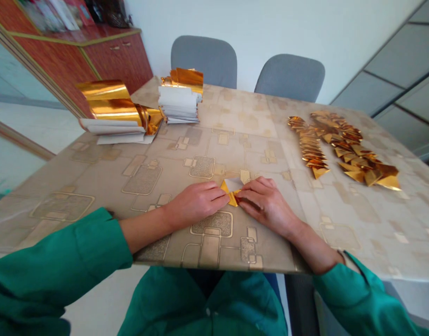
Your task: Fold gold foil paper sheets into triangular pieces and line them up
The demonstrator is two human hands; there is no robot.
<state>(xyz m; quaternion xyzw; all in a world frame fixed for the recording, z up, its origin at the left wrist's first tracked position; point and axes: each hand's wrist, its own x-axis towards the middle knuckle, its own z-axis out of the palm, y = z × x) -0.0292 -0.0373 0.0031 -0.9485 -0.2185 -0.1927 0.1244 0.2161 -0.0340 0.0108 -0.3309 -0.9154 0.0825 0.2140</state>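
Observation:
A small sheet of gold foil paper (232, 198), partly folded and with a pale side showing at its far edge, lies on the table in front of me. My left hand (198, 201) has its fingers closed on the sheet's left edge. From the other side, my right hand (265, 200) pinches the right edge between thumb and fingers. The two hands are close together, with the paper between them. Part of the paper is hidden behind the fingertips.
Gold and white sheets (116, 126) are stacked at the far left, beside a second stack (179, 105). Folded gold pieces stand in a short row (310, 147) and a longer curved row (357, 151) at right. Two grey chairs (204, 58) stand beyond the patterned table (256, 135).

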